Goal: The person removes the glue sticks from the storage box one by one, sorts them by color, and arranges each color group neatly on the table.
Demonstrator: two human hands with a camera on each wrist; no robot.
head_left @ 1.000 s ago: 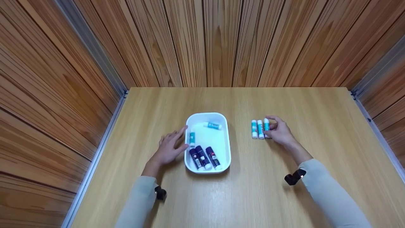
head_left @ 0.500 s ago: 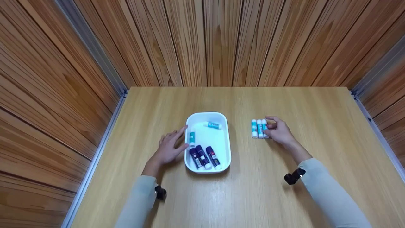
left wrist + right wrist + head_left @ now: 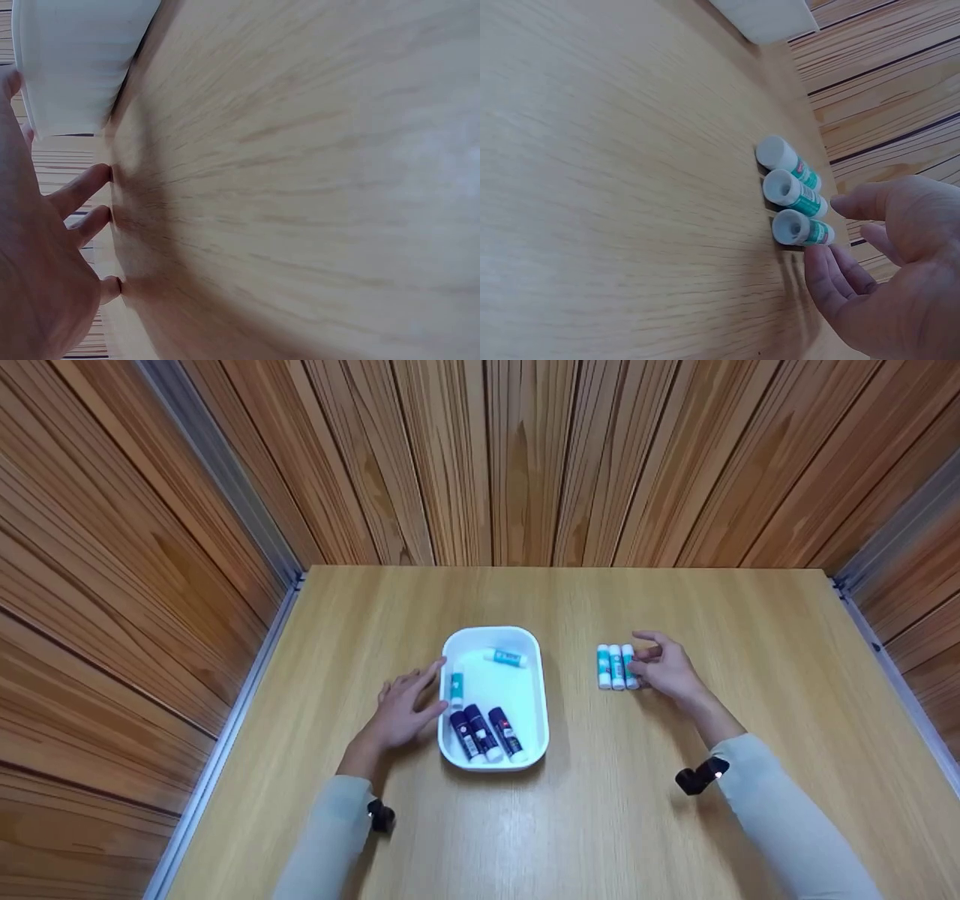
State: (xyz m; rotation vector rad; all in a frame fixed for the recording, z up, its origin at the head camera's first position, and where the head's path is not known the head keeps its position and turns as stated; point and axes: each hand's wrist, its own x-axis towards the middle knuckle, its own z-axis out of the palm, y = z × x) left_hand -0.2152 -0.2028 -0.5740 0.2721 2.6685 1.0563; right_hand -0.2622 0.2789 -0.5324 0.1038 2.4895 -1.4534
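Observation:
In the head view, three teal-and-white glue sticks lie side by side on the table. My right hand is at the right end of this row, fingers apart, a fingertip at the rightmost glue stick. The right wrist view shows no finger curled round that stick. At the left stands a white tray, its near left rim touched by the spread thumb and index finger of my left hand. Inside the tray are two teal glue sticks and three dark purple glue sticks.
The wooden table ends at a plank wall behind, with metal rails along its sides. Table surface lies between the tray and the row. Each sleeve carries a small black wrist camera.
The rightmost glue stick has shifted left and now lies close against the other two. My right fingers have loosened from it. My left hand and the tray have stayed put.

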